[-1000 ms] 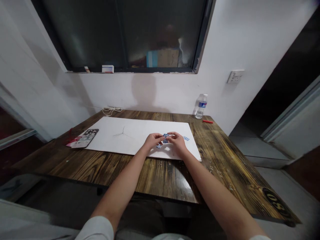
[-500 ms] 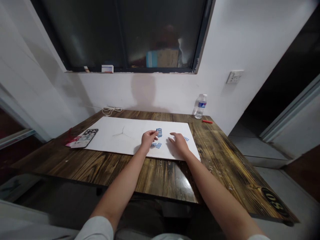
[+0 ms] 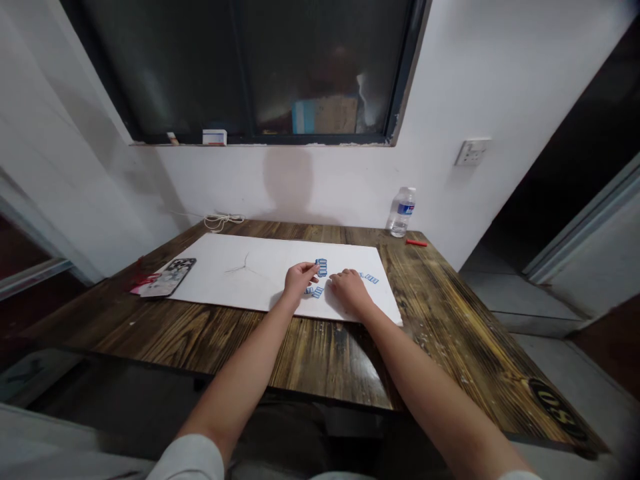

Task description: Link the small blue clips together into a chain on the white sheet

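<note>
My left hand [image 3: 299, 281] is closed in a pinch at the near left edge of a small blue-and-white piece with a row of blue-edged rectangles [image 3: 323, 267]. Just below its fingers, similar blue-outlined pieces [image 3: 317, 292] lie on a white board [image 3: 220, 270]. To the right, my right hand [image 3: 349, 289] is low over the board with its fingers bent together. Whatever its fingertips hold, if anything, is hidden. Beyond its knuckles lies another group of blue-outlined pieces [image 3: 371, 279].
A thin twig-like branched thing [image 3: 245, 267] lies on the board. A dark patterned phone-like slab [image 3: 175, 277] and red scissors-like handles [image 3: 149, 279] lie at its left end. A water bottle [image 3: 402, 213], red pen [image 3: 416, 243] and white cable [image 3: 220, 221] are on the wooden table [image 3: 200, 333].
My right hand has moved left toward my left hand, and its spread fingers have curled in. More of the right-hand pieces now shows. My left hand keeps its pinch, nearly still.
</note>
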